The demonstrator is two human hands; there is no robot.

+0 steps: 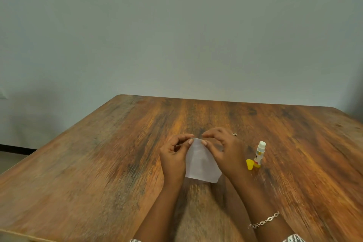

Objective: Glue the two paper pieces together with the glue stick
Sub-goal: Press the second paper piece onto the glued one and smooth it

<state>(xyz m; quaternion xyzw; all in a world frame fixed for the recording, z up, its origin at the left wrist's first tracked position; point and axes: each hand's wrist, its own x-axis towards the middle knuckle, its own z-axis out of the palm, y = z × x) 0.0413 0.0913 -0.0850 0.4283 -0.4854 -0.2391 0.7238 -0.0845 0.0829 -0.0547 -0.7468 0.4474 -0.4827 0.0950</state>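
Because the white paper [200, 163] is thin, light and limp, it is judged easily creased and best taken by its edges. Its far edge is pinched between the curled fingers of the left hand [173, 155] and the right hand [225, 153], over the table [98, 163]; whether two sheets are held cannot be told. The glue stick [259, 153] is stood upright just to the right, beside a yellow cap [250, 164].

Light: soft, diffuse, moderately dim, greenish-grey cast. Shadows: broad faint shade on the wall [27, 112] at lower left and far right. Surface: tabletop [110, 159] evenly lit, matt. Focus: soft overall; wood grain smeared toward the near edge; glue stick [259, 153] label blurred, unreadable. Distortion: wide-angle, tabletop edges splayed, slightly bowed.
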